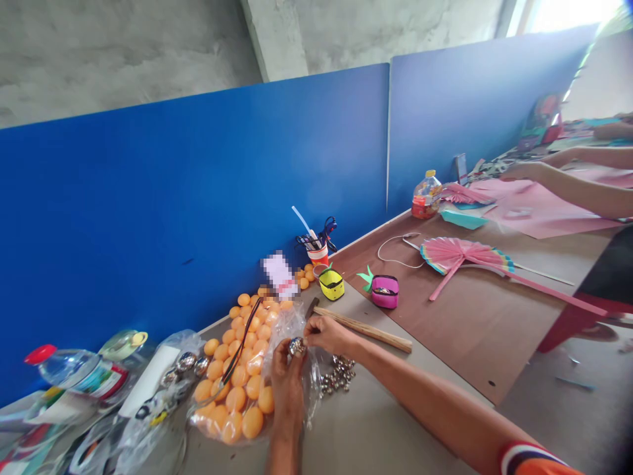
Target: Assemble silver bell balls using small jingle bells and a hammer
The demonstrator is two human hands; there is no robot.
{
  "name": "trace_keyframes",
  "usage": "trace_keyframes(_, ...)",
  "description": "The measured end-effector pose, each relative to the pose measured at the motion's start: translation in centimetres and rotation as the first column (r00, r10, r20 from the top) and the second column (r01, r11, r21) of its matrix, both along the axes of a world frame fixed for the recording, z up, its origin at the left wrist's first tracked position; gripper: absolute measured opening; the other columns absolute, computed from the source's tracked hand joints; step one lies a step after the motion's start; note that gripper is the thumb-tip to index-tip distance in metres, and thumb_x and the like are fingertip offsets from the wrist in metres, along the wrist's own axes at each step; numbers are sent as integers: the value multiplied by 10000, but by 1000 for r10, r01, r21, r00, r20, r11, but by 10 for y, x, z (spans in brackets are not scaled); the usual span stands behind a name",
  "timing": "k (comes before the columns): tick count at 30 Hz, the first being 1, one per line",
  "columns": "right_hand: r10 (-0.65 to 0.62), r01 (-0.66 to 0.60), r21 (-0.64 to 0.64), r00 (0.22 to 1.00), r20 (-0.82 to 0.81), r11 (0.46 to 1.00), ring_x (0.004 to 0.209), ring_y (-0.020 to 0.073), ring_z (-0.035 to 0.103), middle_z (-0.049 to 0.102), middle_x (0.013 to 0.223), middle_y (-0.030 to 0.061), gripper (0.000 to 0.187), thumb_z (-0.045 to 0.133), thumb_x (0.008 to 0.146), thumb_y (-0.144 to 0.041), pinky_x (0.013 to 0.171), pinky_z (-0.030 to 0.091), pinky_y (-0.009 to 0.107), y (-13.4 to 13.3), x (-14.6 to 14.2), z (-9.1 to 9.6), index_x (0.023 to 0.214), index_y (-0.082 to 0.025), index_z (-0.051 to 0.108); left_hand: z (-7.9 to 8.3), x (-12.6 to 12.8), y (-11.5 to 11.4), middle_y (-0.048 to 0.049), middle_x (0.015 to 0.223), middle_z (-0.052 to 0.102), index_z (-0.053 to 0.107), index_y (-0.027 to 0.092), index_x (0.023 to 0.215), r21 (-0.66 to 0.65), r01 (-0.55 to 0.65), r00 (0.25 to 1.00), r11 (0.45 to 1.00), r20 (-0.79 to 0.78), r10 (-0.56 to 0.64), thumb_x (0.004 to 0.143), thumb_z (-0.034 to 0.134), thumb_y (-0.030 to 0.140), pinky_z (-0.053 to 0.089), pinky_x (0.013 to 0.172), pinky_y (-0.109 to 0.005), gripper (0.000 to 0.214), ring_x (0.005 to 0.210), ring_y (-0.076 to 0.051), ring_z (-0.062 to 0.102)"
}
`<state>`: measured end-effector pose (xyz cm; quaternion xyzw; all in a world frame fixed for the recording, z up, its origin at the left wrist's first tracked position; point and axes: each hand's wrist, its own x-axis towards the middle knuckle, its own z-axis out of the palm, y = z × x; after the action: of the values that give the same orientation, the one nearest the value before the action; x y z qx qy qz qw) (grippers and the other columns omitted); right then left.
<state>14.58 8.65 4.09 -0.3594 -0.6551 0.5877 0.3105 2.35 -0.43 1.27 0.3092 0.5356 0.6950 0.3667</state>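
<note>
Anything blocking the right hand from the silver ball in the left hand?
Nothing visible: the right hand is close beside the silver ball that the left hand holds. The hammer lies beyond, not between.

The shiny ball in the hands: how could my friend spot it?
Find the long blue partition, then the orange balls heaped on the table below. At the heap's right edge, the left hand grips the shiny ball, the right hand close by. Similar silver balls lie left of the heap, smaller silver pieces to its right, but only this ball is held.
</note>
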Motion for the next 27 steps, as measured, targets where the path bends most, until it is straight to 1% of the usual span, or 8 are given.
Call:
trace_keyframes(4,56,-63,113,996,64,992,589,106,488,598,605,-34,61,679,716,-173,579,376,219,17,18,2,661,-152,667,7,2,0,-30,999,698,645,245,989,28,22,971,999,237,-28,663,849,368,543,920,-410,404,946,-223,708)
trace_keyframes(7,68,-103,198,982,177,975,634,127,556,660,644,-12,73,667,713,-123,608,416,220,28,28,-1,664,-162,705,8,1,-1,-21,946,723,638,232,984,38,18,949,999,313,-29,620,868,368,552,886,-403,452,904,-232,734)
trace_keyframes(10,151,-226,225,940,307,948,649,133,586,695,678,-5,132,658,688,-71,612,434,219,33,34,-3,687,-176,739,8,1,-1,-9,912,738,639,230,977,52,5,931,999,365,-24,591,883,352,564,855,-381,472,875,-232,747)
trace_keyframes(13,242,-355,228,879,410,907,691,135,610,724,735,0,185,664,663,-40,648,460,220,33,38,-3,738,-179,762,7,0,-1,1,915,736,646,229,965,64,20,932,998,360,-42,610,884,332,573,863,-378,440,881,-227,751)
trace_keyframes(16,277,-419,230,838,470,878,704,133,622,732,744,-14,294,609,634,10,640,473,209,33,43,-5,774,-192,770,7,-1,-2,-10,955,730,647,227,987,64,42,943,997,326,-61,634,881,342,577,886,-393,439,907,-232,749)
trace_keyframes(20,244,-421,289,836,492,860,609,123,582,699,649,-40,415,527,542,68,546,441,199,34,47,-9,737,-209,767,5,-1,-2,-43,1044,716,639,237,1087,37,48,948,998,313,-57,640,878,346,573,919,-438,518,934,-254,745)
trace_keyframes(23,217,-423,353,841,495,834,552,119,537,661,580,-40,381,533,502,76,509,403,208,33,46,-10,649,-205,743,4,-2,-2,-58,1099,706,642,242,1124,24,49,950,999,308,-54,640,874,337,554,963,-454,545,958,-256,738)
trace_keyframes(27,186,-433,372,819,543,821,521,117,493,629,548,-35,309,567,527,69,523,384,228,30,43,-9,590,-196,713,4,-2,-2,-48,1089,704,654,245,1109,29,52,963,998,264,-58,661,857,362,543,978,-453,505,965,-246,732)
